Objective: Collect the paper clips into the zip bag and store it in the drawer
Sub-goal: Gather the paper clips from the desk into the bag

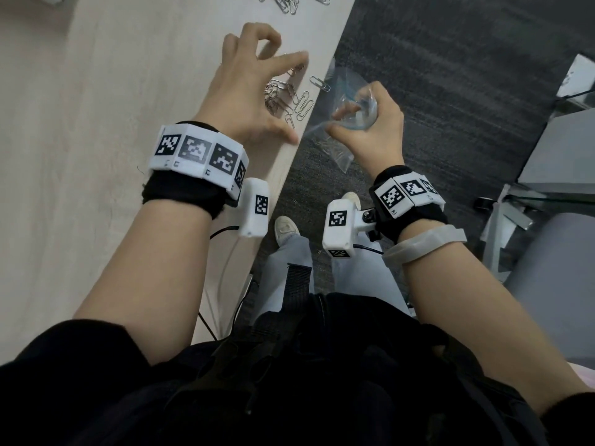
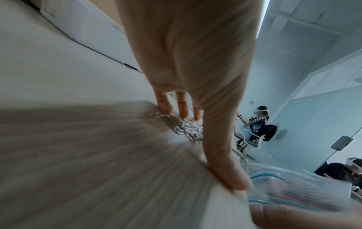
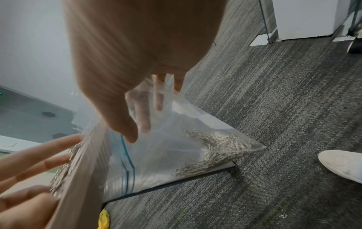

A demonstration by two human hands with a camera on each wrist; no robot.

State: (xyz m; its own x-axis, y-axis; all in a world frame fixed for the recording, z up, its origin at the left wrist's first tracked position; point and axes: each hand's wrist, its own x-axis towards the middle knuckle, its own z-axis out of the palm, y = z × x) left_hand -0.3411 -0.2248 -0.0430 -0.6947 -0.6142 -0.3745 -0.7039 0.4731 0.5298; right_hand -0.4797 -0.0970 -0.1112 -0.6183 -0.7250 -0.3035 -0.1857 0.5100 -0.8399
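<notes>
A small heap of silver paper clips (image 1: 301,104) lies on the pale wooden table (image 1: 96,123), right at its right-hand edge. My left hand (image 1: 280,91) is spread over the heap, fingertips (image 2: 184,115) down on the clips (image 2: 188,128) and thumb at the table edge. Just off that edge, my right hand (image 1: 351,120) grips the mouth of the clear zip bag (image 1: 341,152) and holds it open below table level. Several clips (image 3: 221,145) lie in the bottom corner of the bag (image 3: 166,162). No drawer is in view.
A second heap of clips (image 1: 283,3) lies farther back on the table. Below the bag are grey carpet (image 1: 434,91) and my white shoe (image 1: 286,228). A grey chair (image 1: 553,284) and a glass-topped unit (image 1: 563,156) stand to the right. Other seated people (image 2: 258,124) are far off.
</notes>
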